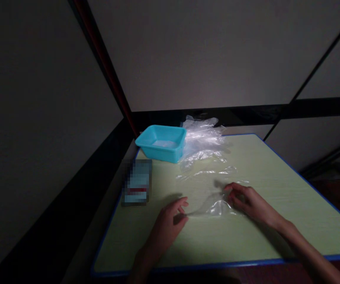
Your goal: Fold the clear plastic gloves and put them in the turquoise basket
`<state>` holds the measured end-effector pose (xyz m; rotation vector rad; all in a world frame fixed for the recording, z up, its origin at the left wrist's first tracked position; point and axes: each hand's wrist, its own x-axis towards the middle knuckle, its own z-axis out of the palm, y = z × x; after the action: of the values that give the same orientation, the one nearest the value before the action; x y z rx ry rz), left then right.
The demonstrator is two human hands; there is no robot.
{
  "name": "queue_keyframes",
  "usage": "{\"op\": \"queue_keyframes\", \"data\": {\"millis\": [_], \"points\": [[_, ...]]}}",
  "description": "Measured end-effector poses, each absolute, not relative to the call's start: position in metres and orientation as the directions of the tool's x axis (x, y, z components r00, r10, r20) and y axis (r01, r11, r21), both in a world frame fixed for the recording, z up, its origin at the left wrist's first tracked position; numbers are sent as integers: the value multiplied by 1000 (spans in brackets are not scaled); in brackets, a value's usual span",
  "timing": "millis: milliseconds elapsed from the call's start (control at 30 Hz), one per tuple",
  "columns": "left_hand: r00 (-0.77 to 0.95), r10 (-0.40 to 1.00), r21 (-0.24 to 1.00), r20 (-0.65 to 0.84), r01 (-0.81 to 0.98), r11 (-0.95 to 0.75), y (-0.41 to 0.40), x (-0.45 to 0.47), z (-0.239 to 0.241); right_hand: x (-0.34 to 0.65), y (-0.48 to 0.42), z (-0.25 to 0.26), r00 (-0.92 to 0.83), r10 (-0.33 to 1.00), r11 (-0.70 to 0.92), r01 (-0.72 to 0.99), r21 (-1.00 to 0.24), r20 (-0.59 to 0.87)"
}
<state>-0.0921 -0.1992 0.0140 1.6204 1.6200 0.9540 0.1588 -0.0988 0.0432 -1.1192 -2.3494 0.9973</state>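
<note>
A thin clear plastic bag (217, 208) lies crumpled between my two hands near the middle of the table. My left hand (170, 217) is at its left end, thumb and fingers apart, the film's edge reaching close to the fingertips. At the bag's other end, my right hand (245, 199) has its fingers curled in, and the film rises toward its thumb. The exact contact is hard to see because the film is transparent. Farther back, a loose pile of clear plastic bags (202, 138) spreads toward my hands beside a turquoise plastic basin (161, 153).
The pale table (276, 189) has a blue edge. A phone-like flat object (137, 183), pixelated, lies along its left side. Something whitish sits inside the basin. Grey wall panels with dark strips stand close behind and to the left.
</note>
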Motion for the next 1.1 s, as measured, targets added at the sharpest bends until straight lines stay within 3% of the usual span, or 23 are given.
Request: {"op": "queue_keyframes", "data": {"millis": [300, 467, 567, 633, 833, 1100], "points": [[-77, 997, 897, 2, 440, 32, -191, -90, 20, 155, -95, 28, -531, 843, 439, 586, -681, 86], [-93, 995, 849, 33, 528, 21, -190, -92, 15, 154, -100, 27, -482, 859, 475, 622, -622, 173], [-118, 987, 738, 108, 674, 0, -195, -87, 15, 152, -111, 32, -487, 825, 560, 638, -529, 287], [-82, 979, 621, 187, 782, -53, -199, -75, 19, 150, -121, 35, -567, 772, 632, 630, -451, 287], [330, 924, 330, 193, 865, -378, -200, -18, 24, 150, -134, 21, -773, 610, 792, 584, -181, 176], [326, 930, 204, 167, 912, -356, -197, 0, 8, 159, -130, 1, -792, 585, 810, 581, -78, 175]]}}
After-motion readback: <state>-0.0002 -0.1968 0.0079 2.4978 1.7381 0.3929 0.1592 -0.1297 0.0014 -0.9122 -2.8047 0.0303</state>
